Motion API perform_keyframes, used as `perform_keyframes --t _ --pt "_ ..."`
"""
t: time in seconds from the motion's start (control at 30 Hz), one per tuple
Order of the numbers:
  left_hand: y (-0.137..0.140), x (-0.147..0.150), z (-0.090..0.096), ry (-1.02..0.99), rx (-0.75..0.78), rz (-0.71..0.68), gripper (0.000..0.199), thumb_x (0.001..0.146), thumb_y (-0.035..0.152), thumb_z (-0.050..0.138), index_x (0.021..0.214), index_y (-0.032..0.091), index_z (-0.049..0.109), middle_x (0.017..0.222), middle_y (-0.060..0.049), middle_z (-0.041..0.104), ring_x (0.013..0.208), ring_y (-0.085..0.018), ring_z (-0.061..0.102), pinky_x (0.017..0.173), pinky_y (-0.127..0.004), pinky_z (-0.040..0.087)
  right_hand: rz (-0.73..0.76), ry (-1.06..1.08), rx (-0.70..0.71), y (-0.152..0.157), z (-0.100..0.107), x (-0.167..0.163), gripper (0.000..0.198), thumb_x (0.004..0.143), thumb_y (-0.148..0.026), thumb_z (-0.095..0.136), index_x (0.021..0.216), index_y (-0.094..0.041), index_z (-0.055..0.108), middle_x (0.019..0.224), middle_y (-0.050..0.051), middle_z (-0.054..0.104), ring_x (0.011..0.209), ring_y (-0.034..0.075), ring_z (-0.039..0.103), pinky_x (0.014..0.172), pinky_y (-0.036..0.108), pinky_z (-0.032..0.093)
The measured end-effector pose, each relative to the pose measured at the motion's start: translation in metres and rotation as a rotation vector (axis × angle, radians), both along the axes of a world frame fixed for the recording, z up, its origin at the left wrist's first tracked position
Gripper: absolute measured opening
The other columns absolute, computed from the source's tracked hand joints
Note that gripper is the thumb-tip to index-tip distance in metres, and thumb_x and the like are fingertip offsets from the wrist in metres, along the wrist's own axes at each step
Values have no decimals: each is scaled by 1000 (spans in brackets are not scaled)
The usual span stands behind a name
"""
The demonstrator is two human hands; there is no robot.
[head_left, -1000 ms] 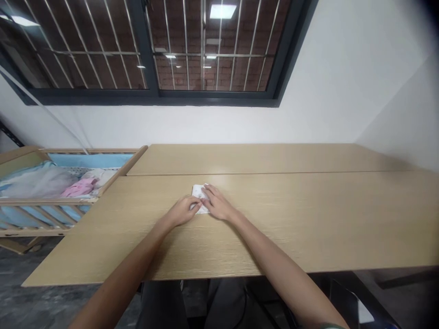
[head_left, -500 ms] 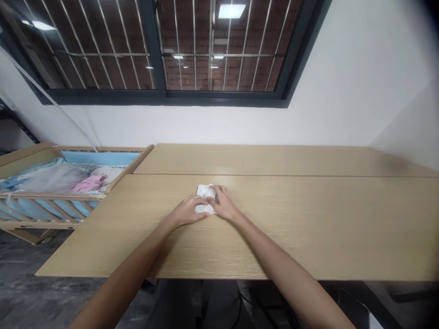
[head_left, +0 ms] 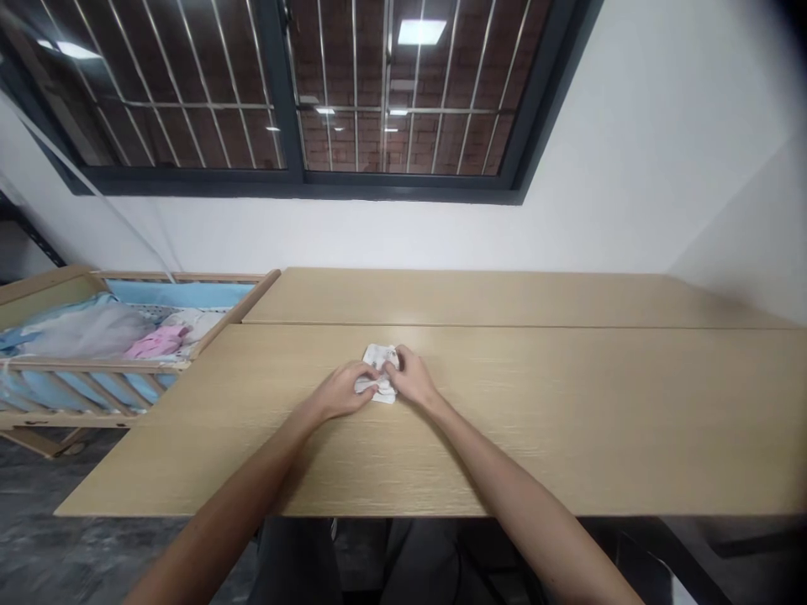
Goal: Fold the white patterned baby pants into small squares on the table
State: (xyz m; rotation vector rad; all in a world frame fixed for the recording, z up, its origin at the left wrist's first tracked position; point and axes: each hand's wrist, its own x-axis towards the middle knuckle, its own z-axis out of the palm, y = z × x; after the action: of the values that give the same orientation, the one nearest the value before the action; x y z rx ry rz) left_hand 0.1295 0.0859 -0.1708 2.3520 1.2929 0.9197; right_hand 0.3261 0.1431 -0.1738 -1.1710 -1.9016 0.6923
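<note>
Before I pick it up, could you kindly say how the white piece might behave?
The white piece looks floppy, given its creases. It seems light, being small and thin. It probably won't roll, lying low on the tabletop.

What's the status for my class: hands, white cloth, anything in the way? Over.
Left hand at left of white cloth, right hand at right. Cloth rumpled on tabletop. Hands partly covering it.
</note>
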Motion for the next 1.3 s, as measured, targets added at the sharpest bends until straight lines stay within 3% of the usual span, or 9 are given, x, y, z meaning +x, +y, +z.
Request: perform_keyframes --t 0.13,0.23,0.37,0.5,0.6,0.77,0.9,1.13,1.3 --pt "-4 4 5 -8 27 -6 39 82 46 74 112 24 63 115 -6 69 110 -25 64 96 -37 49 39 213 -113 -5 3 -4 40 76 -27 57 115 -20 55 71 -4 61 58 15 52 58 25 41" --pt "-5 5 5 -23 38 13 26 92 46 60 105 24 65 108 -5 70 101 -22 65 91 -34 50 142 299 -151 -4 3 -6 42 75 -24 56 117 -20 60 90 1 68 71 16 60 66 27 48" --pt "-2 2 3 -28 15 66 30 101 43 44 105 23 67 95 -4 72 84 -19 67 79 -30 50 307 316 -243 -4 3 -1 41 79 -30 60 119 -19 61 106 5 69 91 20 64 81 32 52" --pt "-1 -2 4 -17 -9 84 36 100 47 45 107 22 70 93 -4 74 79 -18 67 74 -27 51 502 257 -333 -6 6 8 67 75 -27 66 140 -24 49 129 6 61 117 22 59 101 37 46" --pt "-2 -4 7 19 -20 39 33 94 51 57 98 24 74 92 -3 76 83 -19 69 79 -28 51 557 192 -351 -5 8 13 87 67 -20 71 148 -24 41 136 7 57 122 24 56 105 38 44" --pt "-5 -4 10 64 -11 -53 27 83 51 71 97 28 77 110 -2 75 106 -23 67 97 -35 48 350 287 -369 10 3 18 68 77 -22 62 143 -24 47 115 7 65 94 20 65 88 36 52" --pt "-4 -3 8 82 -3 -67 27 80 51 75 97 30 78 110 -1 75 105 -23 67 97 -35 48 243 338 -281 20 -8 23 55 81 -30 69 132 -20 52 102 5 66 85 18 63 83 35 53" --pt "-1 -3 3 91 -7 -2 23 86 47 68 97 28 76 105 -1 75 101 -22 67 93 -33 48 262 254 -200 18 -7 24 45 83 -37 69 122 -16 57 94 3 66 79 16 61 78 33 52" --pt "-2 -3 7 106 -46 48 22 89 43 62 96 27 75 101 -3 75 96 -24 67 85 -32 48 453 227 -361 5 7 24 71 76 -42 81 134 -19 49 114 9 67 103 21 64 92 38 52"
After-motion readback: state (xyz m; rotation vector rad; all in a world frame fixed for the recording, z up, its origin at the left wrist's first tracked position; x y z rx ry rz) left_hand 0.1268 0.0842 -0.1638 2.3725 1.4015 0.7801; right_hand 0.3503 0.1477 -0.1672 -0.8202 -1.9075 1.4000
